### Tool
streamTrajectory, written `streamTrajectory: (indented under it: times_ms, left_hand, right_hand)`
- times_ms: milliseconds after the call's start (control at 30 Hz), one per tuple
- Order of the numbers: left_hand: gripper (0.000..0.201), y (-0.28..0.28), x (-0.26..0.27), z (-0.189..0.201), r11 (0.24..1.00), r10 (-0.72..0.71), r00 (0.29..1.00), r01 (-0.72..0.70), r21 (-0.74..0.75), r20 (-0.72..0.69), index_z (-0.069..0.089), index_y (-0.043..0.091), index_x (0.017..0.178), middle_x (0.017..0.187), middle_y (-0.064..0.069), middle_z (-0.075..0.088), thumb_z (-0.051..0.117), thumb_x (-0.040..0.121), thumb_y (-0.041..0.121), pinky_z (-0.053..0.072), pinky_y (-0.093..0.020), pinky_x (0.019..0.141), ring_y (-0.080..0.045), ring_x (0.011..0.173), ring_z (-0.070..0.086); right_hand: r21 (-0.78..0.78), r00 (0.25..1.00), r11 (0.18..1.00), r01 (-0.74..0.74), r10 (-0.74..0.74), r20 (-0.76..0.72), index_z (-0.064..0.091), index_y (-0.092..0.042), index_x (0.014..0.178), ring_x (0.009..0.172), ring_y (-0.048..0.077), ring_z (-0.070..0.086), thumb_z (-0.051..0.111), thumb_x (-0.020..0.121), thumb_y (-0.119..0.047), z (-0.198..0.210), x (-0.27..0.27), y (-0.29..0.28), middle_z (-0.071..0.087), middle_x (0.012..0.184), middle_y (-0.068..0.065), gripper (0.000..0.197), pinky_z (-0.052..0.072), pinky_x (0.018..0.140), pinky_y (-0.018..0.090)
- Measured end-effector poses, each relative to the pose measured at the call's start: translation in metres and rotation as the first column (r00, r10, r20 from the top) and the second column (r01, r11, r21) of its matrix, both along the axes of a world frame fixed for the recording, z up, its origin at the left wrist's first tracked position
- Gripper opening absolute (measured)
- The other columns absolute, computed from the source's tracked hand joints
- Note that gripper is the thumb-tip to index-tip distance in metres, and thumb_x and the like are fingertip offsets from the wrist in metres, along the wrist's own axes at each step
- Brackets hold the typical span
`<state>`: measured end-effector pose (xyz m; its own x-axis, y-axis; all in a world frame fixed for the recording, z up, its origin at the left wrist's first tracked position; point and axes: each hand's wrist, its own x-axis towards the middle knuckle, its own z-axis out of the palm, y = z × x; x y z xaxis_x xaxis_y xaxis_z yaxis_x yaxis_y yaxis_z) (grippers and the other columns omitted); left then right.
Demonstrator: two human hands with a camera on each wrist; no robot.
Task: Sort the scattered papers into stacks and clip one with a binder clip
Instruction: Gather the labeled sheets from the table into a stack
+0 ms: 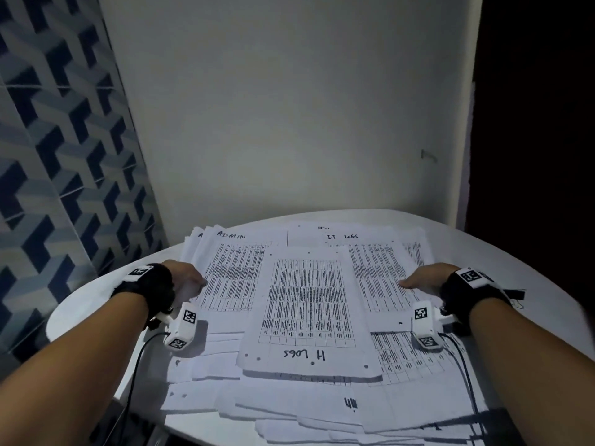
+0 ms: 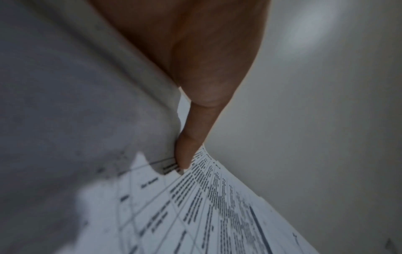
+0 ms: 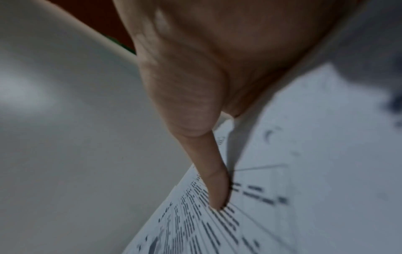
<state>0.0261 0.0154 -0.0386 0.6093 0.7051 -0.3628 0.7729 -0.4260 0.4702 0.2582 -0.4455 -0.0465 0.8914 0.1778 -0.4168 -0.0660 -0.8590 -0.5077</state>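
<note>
Printed table sheets lie scattered and overlapping on a round white table (image 1: 87, 304). My left hand (image 1: 192, 279) holds the left edge of the sheet headed ADMIN (image 1: 236, 268). Its thumb (image 2: 188, 151) lies on top of that sheet (image 2: 195, 209), and the edge curls up beside it. My right hand (image 1: 417, 280) holds the right side of the sheet headed IT LOGS (image 1: 375, 268). Its thumb (image 3: 215, 187) presses on the print (image 3: 272, 197), with the fingers hidden underneath. An upside-down logs sheet (image 1: 309, 307) lies between my hands, over both.
More loose sheets (image 1: 322, 420) spread toward me and hang over the table's near edge. A plain wall (image 1: 289, 123) stands just behind the table and a blue patterned tiled wall (image 1: 48, 156) on the left. Black cables (image 1: 135, 365) trail from both wrist cameras.
</note>
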Motion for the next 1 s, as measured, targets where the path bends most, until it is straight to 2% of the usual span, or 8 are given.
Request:
streamTrajectory:
  times_ms: [100,233,333,533,600,733,933,1000]
  left_hand:
    - [0.030,0.003,-0.005,-0.001,0.996,0.044,0.996,-0.037,-0.079,0.081,0.069,-0.006,0.097,0.083,-0.017,0.068,0.081,0.079,0.015,0.047,-0.026,0.062,-0.031,0.075,0.059]
    - [0.021,-0.005,-0.010,0.017,0.959,-0.010,0.998,0.028,-0.281,0.064,0.077,-0.007,0.098,0.081,-0.033,0.070,0.069,0.090,0.012,0.038,-0.025,0.049,-0.037,0.080,0.067]
    - [0.032,0.000,-0.009,0.019,0.951,0.039,0.999,-0.033,-0.306,0.013,0.058,0.007,0.056,0.058,-0.008,0.039,0.073,0.084,0.007,0.026,-0.013,0.035,-0.018,0.029,0.035]
    - [0.050,0.003,-0.011,0.011,0.982,0.051,0.999,-0.050,-0.181,0.000,0.055,0.000,0.045,0.044,-0.011,0.049,0.081,0.079,0.026,0.033,-0.027,0.051,-0.019,0.042,0.047]
    - [0.051,0.002,-0.012,0.012,0.991,0.035,0.999,-0.032,-0.129,0.019,0.057,0.001,0.045,0.035,-0.011,0.050,0.077,0.084,0.026,0.037,-0.028,0.054,-0.019,0.044,0.053]
    - [0.035,0.005,-0.015,0.028,0.994,-0.055,0.998,0.051,0.096,0.040,0.073,-0.005,0.100,0.101,-0.020,0.074,0.073,0.089,0.028,0.047,-0.028,0.070,-0.034,0.098,0.067]
    - [0.028,0.029,-0.034,0.061,0.966,0.073,0.980,-0.116,0.232,0.187,0.064,-0.009,0.103,0.086,-0.019,0.061,0.074,0.084,0.007,0.043,-0.031,0.057,-0.032,0.072,0.055]
    - [0.030,0.035,-0.041,0.066,0.967,0.081,0.982,-0.118,0.225,0.168,0.064,-0.013,0.101,0.084,-0.019,0.060,0.076,0.081,0.007,0.043,-0.032,0.061,-0.031,0.073,0.054]
  right_hand:
    - [0.187,0.974,0.981,0.058,-0.015,-0.225,0.066,-0.004,0.130,0.107,0.044,0.070,0.105,0.029,-0.030,-0.049,0.079,-0.027,0.073,0.120,0.019,0.111,0.052,0.098,0.062]
    - [0.259,0.952,0.956,0.136,-0.054,-0.301,0.070,0.006,0.117,0.101,0.050,0.071,0.100,0.031,-0.008,-0.011,0.028,-0.010,0.074,0.110,0.027,0.092,0.050,0.098,0.065]
    - [0.258,0.946,0.956,0.142,-0.055,-0.319,0.069,0.006,0.117,0.103,0.050,0.070,0.100,0.015,-0.012,-0.005,0.020,-0.006,0.074,0.110,0.026,0.108,0.050,0.098,0.064]
    - [0.141,0.988,0.981,0.135,-0.122,-0.098,0.064,0.005,0.112,0.105,0.033,0.062,0.095,0.057,-0.018,0.022,-0.011,0.012,0.068,0.117,0.013,0.068,0.053,0.083,0.036]
    - [0.110,0.991,0.985,0.130,-0.127,-0.034,0.067,0.003,0.117,0.108,0.035,0.065,0.092,0.062,-0.019,0.023,-0.010,0.013,0.070,0.122,0.014,0.064,0.052,0.099,0.043]
    - [-0.044,0.993,0.995,0.095,-0.092,0.069,0.067,0.001,0.112,0.112,0.030,0.062,0.076,0.090,-0.024,0.031,-0.019,0.012,0.063,0.133,0.019,0.035,0.048,0.093,0.028]
    - [-0.006,0.964,0.985,0.174,-0.169,0.206,0.057,0.002,0.082,0.073,0.026,0.055,0.070,0.091,-0.003,0.031,-0.012,-0.007,0.060,0.084,0.014,0.017,0.040,0.055,0.025]
    - [-0.031,0.976,0.988,0.150,-0.143,0.166,0.055,-0.002,0.093,0.089,0.028,0.054,0.072,0.089,-0.008,0.034,-0.013,-0.011,0.059,0.099,0.016,0.018,0.044,0.069,0.026]
